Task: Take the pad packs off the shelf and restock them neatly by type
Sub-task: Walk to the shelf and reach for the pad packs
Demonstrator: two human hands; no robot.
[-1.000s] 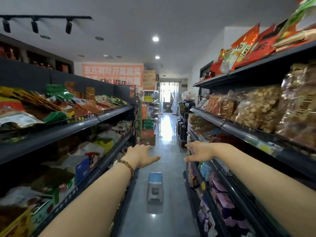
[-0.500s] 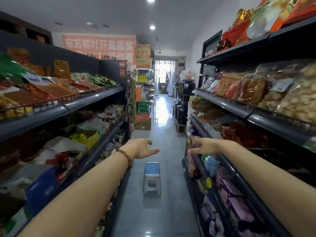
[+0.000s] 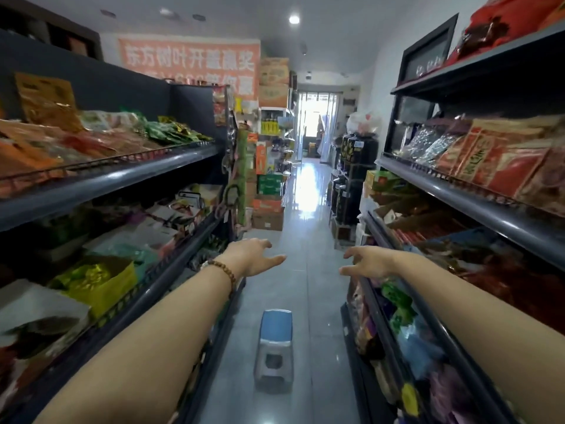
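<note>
Well, at the left of the frame we see dark shelves [image 3: 122, 179] loaded with snack bags: orange and green packets on the upper tier, a yellow-green foil bag [image 3: 97, 280] and white packs on the tier below. Our left arm reaches forward from the lower left, a bead bracelet [image 3: 226, 272] on the wrist. Our left hand [image 3: 253, 257] hangs in the air over the aisle, just beside the left shelf edge, with its fingers loosely spread and nothing in it. At upper centre an orange banner [image 3: 189, 59] hangs on the far wall, with stacked cartons [image 3: 269, 209] under it. Low in the centre a small blue-topped stool [image 3: 275, 347] stands on the grey floor [image 3: 305, 286], between our two arms. Our right hand [image 3: 370, 261] is right of centre, palm down, with its fingers relaxed and apart, holding nothing, close to the right shelf [image 3: 458, 194] but not touching any pack. At lower right, under our right forearm, soft packs [image 3: 419, 353] in green, blue and purple sit on the low tiers. They look like the pad packs, though the blur keeps us from being sure. Red bags [image 3: 501, 166] fill the tier above.
</note>
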